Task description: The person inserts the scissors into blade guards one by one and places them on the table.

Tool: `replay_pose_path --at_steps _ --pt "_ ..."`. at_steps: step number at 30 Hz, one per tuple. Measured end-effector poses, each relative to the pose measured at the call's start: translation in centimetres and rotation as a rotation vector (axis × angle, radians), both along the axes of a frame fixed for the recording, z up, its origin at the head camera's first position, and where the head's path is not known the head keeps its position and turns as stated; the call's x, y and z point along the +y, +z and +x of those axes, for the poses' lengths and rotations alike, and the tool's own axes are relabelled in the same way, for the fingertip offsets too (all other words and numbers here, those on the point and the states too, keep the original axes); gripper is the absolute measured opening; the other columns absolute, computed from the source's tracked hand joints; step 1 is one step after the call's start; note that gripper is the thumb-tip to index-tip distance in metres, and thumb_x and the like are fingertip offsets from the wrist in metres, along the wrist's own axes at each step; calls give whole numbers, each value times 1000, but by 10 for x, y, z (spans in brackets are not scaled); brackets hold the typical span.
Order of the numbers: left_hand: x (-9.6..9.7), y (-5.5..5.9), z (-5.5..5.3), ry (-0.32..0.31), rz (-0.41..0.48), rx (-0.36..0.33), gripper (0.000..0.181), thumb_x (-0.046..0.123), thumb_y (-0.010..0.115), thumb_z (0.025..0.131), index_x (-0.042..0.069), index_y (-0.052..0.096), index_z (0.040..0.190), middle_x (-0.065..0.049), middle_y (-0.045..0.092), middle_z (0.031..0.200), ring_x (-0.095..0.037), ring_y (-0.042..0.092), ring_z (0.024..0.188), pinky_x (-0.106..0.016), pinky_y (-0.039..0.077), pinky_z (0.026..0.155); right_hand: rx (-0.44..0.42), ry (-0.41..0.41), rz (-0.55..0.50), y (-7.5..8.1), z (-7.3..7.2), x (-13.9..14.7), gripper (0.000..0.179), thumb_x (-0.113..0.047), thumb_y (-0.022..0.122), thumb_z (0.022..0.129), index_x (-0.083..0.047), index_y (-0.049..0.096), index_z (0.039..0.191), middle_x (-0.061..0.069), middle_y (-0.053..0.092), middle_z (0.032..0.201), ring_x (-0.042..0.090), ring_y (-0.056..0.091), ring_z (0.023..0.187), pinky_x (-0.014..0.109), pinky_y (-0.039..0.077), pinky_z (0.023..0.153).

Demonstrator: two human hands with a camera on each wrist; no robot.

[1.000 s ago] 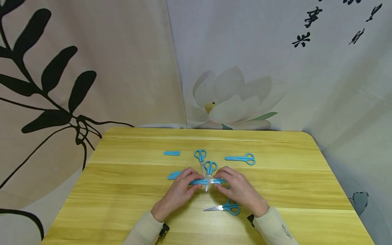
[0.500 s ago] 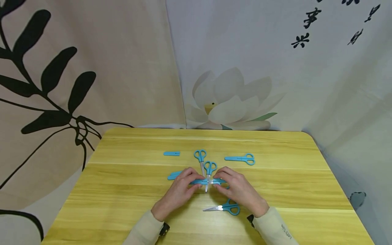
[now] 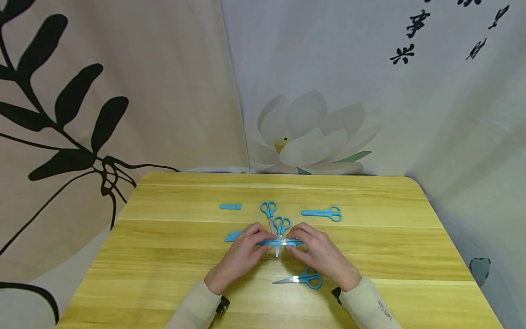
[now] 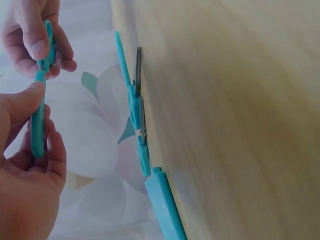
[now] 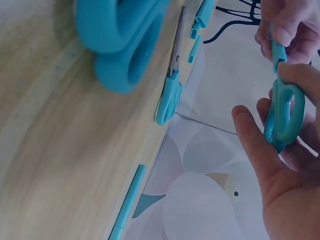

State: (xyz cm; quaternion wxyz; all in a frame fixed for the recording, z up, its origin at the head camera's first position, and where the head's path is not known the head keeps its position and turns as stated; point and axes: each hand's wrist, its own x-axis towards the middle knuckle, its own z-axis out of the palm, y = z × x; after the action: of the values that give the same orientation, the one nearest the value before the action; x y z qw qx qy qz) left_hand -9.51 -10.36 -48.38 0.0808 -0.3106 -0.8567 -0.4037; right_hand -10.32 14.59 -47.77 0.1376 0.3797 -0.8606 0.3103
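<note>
My left hand (image 3: 242,253) pinches a blue blade cover (image 4: 38,120) between thumb and fingers. Facing it, my right hand (image 3: 322,253) grips a pair of blue-handled scissors (image 5: 290,112) by the handles. The cover and the scissors lie in one line, the blades entering the cover, with a short stretch of metal showing in the head view. Beneath them on the table, another pair of scissors (image 3: 282,225) points its bare blades toward me. Closer to me lies a darker-handled pair (image 3: 308,278), its blades bare and pointing left.
Beyond the hands are bare-bladed scissors (image 3: 268,209), a loose blade cover (image 3: 230,206) and covered scissors (image 3: 322,213). Just left of my left hand, blue cover pieces (image 3: 233,236) are partly hidden. A patterned curtain (image 3: 164,91) hangs behind the wooden table (image 3: 394,246).
My left hand has shifted slightly right and away from me with the cover, toward the scissors. The right hand and the things on the table look unmoved.
</note>
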Motion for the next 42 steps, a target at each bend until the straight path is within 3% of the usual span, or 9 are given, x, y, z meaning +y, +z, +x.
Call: replay_pose_path --at_steps 16,22,26,30,36,42 --pt "-1 0 -3 -31 3 3 24 8 79 93 12 76 116 4 62 105 -15 59 88 -27 54 73 9 10 -20 -1 -1 -1 28 -8 88 83 -9 71 105 0 67 111 13 69 97 27 60 82" --pt "-6 1 -3 -1 -42 -107 36 18 79 94 12 71 128 5 64 124 -15 61 115 -39 55 97 -11 26 -13 -1 -2 2 26 -10 85 87 -10 71 108 -1 67 113 13 68 98 26 60 83" --pt "-12 2 -1 32 -54 -160 42 25 80 94 13 68 133 4 64 134 -21 58 128 -49 50 106 -22 25 -4 0 -1 5 20 -27 75 98 -11 70 110 -3 66 115 12 68 100 28 59 85" --pt "-16 1 0 31 -41 -113 37 19 82 92 12 72 127 2 71 128 -23 63 122 -52 50 104 -23 21 -2 -1 -1 6 25 -34 68 102 -12 70 111 -3 65 116 12 68 100 28 59 85" --pt "-18 1 -2 14 -47 3 27 13 81 90 12 78 117 2 77 114 -19 70 109 -47 55 96 -21 28 -10 0 -1 4 26 -11 84 88 -9 71 110 -1 65 115 12 68 99 28 60 84" --pt "-20 0 -3 -7 -54 61 26 14 81 90 10 78 116 3 78 110 -17 71 103 -43 55 94 -19 27 -5 0 -2 3 26 -10 84 88 -7 71 110 1 66 115 14 68 99 28 60 84"
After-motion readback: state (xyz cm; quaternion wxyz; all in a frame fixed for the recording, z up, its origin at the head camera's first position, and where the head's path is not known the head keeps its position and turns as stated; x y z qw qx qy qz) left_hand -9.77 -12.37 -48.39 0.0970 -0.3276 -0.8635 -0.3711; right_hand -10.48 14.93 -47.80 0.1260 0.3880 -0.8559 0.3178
